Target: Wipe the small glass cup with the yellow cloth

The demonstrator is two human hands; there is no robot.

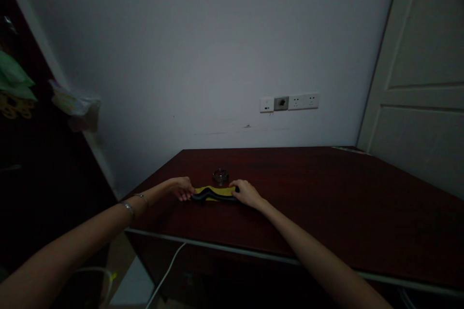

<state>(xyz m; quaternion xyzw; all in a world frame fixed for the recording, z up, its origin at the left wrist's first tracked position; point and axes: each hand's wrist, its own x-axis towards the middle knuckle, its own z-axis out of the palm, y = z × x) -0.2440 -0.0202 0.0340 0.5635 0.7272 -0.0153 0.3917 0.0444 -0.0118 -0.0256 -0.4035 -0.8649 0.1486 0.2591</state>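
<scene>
A soft-looking yellow and black strip (216, 193) lies stretched sideways low over the dark red table, its black part running in a wave along the near side. At its left end, my left hand (183, 189) is closed, fingers pinching the edge. My right hand (247, 193) grips the other end, thumb and fingers bent over it. Just behind the strip stands a small clear glass-like object (220, 176), touched by neither hand. The strip's exact kind is hard to make out in the dim light.
The dark red table (308, 203) meets a pale wall with a row of sockets (289, 102). A white cable (166, 273) hangs below the front edge. A pale panelled door (420, 67) is at right; a plastic bag (76, 104) hangs at left.
</scene>
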